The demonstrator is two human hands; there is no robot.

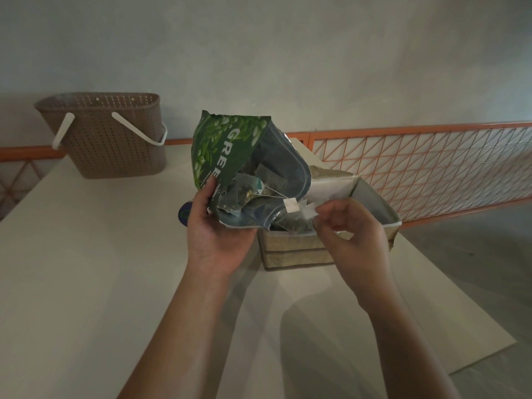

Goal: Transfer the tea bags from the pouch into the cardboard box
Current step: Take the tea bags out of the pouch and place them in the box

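My left hand (pixel 214 231) grips the green tea pouch (pixel 227 145) by its lower edge and holds it tilted, mouth open toward me, just left of the cardboard box (pixel 290 249). Several mesh tea bags (pixel 239 197) show in the pouch's silvery inside. One string runs from them to a white paper tag (pixel 291 208). My right hand (pixel 349 226) hovers over the box's front edge, its fingertips pinching a white tea bag tag (pixel 309 212). A dark tea bag (pixel 293 223) lies just below, at the box's near left corner.
A brown perforated basket (pixel 109 133) with white handles stands at the table's back left. An orange wire-mesh railing (pixel 426 168) runs behind the table on the right. The table's right edge (pixel 460 298) drops to the floor close to the box.
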